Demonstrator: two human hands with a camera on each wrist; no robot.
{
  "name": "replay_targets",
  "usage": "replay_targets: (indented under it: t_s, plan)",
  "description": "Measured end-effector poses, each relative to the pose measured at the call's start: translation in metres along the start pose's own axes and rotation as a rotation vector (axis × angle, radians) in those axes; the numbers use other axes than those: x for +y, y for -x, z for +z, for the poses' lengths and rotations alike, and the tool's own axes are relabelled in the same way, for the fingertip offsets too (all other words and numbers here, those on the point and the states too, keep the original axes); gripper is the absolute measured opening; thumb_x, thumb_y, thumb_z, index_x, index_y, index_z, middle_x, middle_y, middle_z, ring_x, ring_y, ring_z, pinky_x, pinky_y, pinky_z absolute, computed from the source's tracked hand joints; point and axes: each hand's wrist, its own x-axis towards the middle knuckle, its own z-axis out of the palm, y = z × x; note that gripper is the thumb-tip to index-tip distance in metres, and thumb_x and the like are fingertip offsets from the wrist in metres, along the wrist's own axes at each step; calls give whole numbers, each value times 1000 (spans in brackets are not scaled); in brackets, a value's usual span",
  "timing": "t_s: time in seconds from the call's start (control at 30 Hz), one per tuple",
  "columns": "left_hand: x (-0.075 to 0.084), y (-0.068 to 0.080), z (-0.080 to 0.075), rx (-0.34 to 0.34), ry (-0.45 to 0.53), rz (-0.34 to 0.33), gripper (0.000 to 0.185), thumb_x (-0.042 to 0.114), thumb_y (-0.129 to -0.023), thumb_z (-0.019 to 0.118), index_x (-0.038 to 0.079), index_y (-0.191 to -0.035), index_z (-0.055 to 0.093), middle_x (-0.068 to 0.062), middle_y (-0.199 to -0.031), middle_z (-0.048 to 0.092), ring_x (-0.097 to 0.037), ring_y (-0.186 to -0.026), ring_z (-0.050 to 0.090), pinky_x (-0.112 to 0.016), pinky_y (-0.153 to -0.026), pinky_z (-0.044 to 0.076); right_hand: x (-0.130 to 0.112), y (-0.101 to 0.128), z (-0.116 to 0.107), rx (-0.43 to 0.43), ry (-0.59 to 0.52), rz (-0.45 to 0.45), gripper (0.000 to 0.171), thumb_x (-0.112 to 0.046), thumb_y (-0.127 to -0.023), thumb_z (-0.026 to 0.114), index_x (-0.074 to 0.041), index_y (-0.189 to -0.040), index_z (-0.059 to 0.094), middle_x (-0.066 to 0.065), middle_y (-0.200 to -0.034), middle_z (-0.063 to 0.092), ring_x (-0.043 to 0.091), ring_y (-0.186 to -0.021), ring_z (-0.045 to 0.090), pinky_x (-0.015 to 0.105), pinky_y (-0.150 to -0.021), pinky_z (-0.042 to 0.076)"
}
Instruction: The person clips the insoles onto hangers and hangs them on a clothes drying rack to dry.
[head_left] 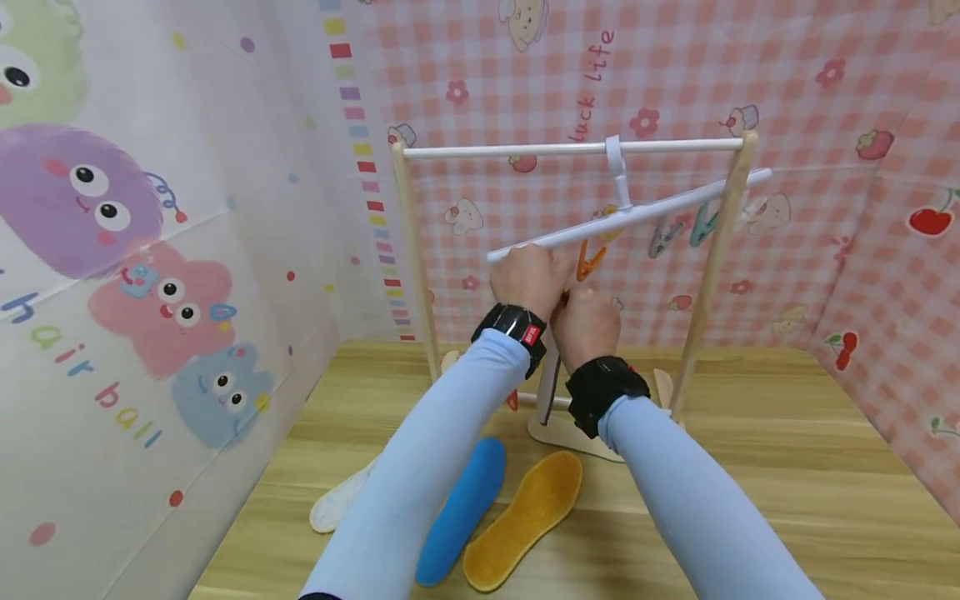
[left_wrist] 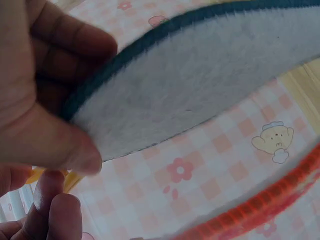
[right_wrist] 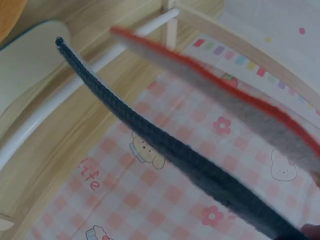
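Observation:
My left hand [head_left: 528, 279] reaches up to the low end of a tilted white hanger [head_left: 637, 212] on a small wooden rack [head_left: 570, 148]. Its thumb [left_wrist: 50, 145] and fingers pinch the top of a grey insole with a dark edge [left_wrist: 200, 70]. That insole [right_wrist: 165, 145] hangs down beside a red-edged grey insole [right_wrist: 240, 105]. My right hand [head_left: 585, 325] sits just below and to the right. Its fingers [left_wrist: 50, 210] curl at what looks like a yellow clip [left_wrist: 45, 175]. An orange clip [head_left: 588, 260] dangles from the hanger above it.
Three insoles lie on the wooden table [head_left: 787, 467] in front of the rack: white [head_left: 337, 500], blue [head_left: 461, 508] and yellow [head_left: 525, 517]. More clips [head_left: 703, 223] hang on the hanger's high end. Printed cloth walls close in at the left, back and right.

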Motion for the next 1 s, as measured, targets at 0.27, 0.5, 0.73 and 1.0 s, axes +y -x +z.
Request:
replay_targets:
  t_s: [0.27,0.5,0.73,1.0]
  plan:
    - [-2,2,5,-25,-32,17,52,49,-95,59,18,-54,49,5,-50,39,-11,-43,40,-25,-40,26,4,4,-2,-52,-38,-20,30,-14,-93,64,-2,-67,72,12,-63,65,32,-61,63,44,-55,46]
    - [-3,-4,7,12,-73,15,57,54,-95,59,18,-52,44,6,-48,33,-10,-41,37,-25,-40,22,7,6,-6,-79,-42,-50,31,-20,-95,66,0,-73,76,13,-66,68,30,-65,64,42,-59,47]
    - [-9,-7,13,81,-87,19,54,52,-93,62,18,-53,50,6,-49,40,-11,-44,42,-28,-40,29,20,16,-9,-129,-36,4,34,-30,-97,64,0,-92,78,17,-87,73,33,-80,68,46,-69,52]
    - [-16,-8,14,84,-118,9,47,49,-94,62,19,-58,54,3,-55,52,-15,-48,51,-32,-43,37,41,31,-13,-131,-64,4,34,-31,-97,65,-1,-89,78,15,-84,73,31,-74,67,44,-67,51]
